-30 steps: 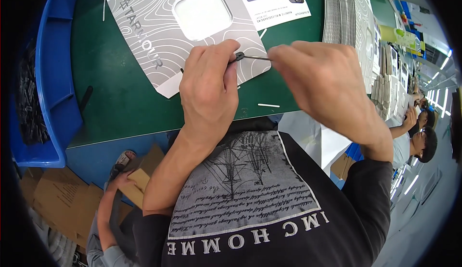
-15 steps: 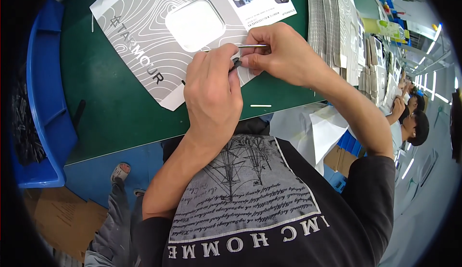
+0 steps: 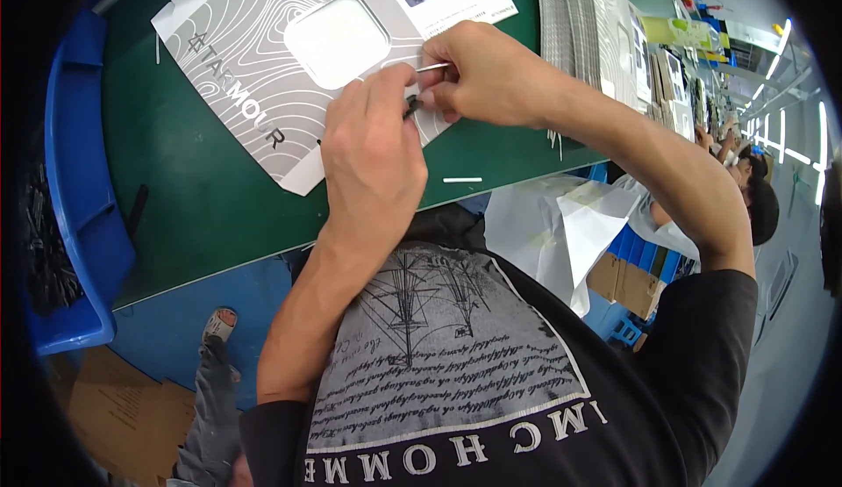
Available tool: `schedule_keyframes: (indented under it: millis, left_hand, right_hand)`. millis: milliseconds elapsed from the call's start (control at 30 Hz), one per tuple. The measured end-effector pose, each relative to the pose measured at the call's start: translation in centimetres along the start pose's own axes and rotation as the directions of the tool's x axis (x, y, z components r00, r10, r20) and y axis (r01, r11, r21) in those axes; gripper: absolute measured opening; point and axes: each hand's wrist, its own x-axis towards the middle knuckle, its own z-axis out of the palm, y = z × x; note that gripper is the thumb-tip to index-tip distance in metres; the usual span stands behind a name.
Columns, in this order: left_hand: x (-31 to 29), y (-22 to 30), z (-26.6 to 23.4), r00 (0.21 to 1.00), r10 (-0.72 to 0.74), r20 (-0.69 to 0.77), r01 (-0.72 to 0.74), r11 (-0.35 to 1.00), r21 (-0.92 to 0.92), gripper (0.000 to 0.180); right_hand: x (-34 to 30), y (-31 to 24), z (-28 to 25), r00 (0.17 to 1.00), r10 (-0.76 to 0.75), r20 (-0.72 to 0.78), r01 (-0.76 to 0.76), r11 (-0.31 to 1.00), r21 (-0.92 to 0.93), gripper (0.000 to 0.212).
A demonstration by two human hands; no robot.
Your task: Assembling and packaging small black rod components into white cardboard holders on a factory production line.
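My left hand (image 3: 373,149) is closed around a thin black strip (image 3: 410,106). One end pokes out by the thumb, and the rest is under the fingers. My right hand (image 3: 491,75) is pinched beside it, with a thin pale, shiny rod (image 3: 432,68) running from its fingers toward the left fingertips. Whether the right fingertips also touch the black strip, I cannot tell. Beneath both hands lies a flat grey cardboard packaging sheet (image 3: 250,66) with white contour lines and a rounded square window (image 3: 338,41).
A blue bin (image 3: 74,215) of black strips stands at the left. A loose black strip (image 3: 138,209) and a white strip (image 3: 462,180) lie on the green table (image 3: 197,232). Stacked printed cardboard sheets (image 3: 566,39) rise at the right. Other people sit farther right.
My right hand has turned and moved slightly up and left, its elbow swinging outward. Less of the rod shows between the hands. The view has shifted slightly.
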Motion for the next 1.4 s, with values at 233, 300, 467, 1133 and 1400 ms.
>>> schedule_keyframes:
  millis: [233, 300, 467, 1133, 1400]
  left_hand:
    - [0.3, 0.0, -0.4, 0.999, -0.031, 0.017, 0.031, 0.999, -0.023, 0.046]
    - [0.2, 0.4, -0.6, 1.000, 0.016, -0.005, -0.017, 1.000, -0.011, 0.044]
    - [-0.3, -0.4, 0.0, 0.997, -0.076, 0.004, 0.076, 0.986, -0.146, 0.045]
    - [0.0, 0.1, -0.6, 0.999, -0.003, -0.052, -0.002, 0.996, -0.090, 0.037]
    - [-0.1, 0.1, -0.6, 0.999, 0.000, -0.050, -0.004, 0.997, -0.081, 0.037]
  right_hand:
    - [0.1, -0.6, -0.5, 0.997, 0.032, 0.070, -0.039, 0.994, 0.098, 0.007]
    - [-0.3, -1.0, -0.5, 0.998, 0.020, 0.053, -0.020, 1.000, -0.011, 0.010]
    - [-1.2, 0.5, -1.0, 0.999, -0.014, 0.050, -0.003, 0.944, 0.330, 0.015]
    - [-3.9, -2.5, -3.6, 0.886, -0.457, -0.080, 0.385, 0.820, -0.423, 0.015]
    - [-4.4, -2.8, -3.4, 0.888, -0.453, -0.075, 0.363, 0.793, -0.490, 0.017]
